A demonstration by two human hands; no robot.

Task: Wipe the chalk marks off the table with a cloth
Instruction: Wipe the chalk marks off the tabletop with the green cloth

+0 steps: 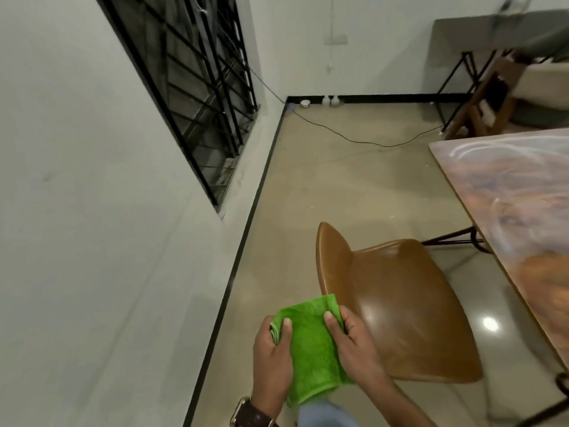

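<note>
Barred window [197,87] is sitting up and well left of the hands, set in the white wall. Black baseboard is running down toward the left hand.

Left hand [274,355] is gripping the left edge of the green cloth [311,343], thumb lying on top, fingers curled under the folded edge. A wristwatch [246,411] is showing on that wrist. The cloth is folded, held in the air between the 2 hands, low in view, over the floor and partly over the near corner of the chair.

Right hand [351,340] is pinching the cloth's right edge, thumb on top, fingers tucked under.

Brown chair [406,306] is sitting just right of and beyond the right hand, seat bare and shiny. A black cable [354,138] is trailing across the floor far beyond the hands.

Table [523,211] is standing well right of the hands, white chalk marks [480,152] smeared across its top. Cloth is not touching the table.
</note>
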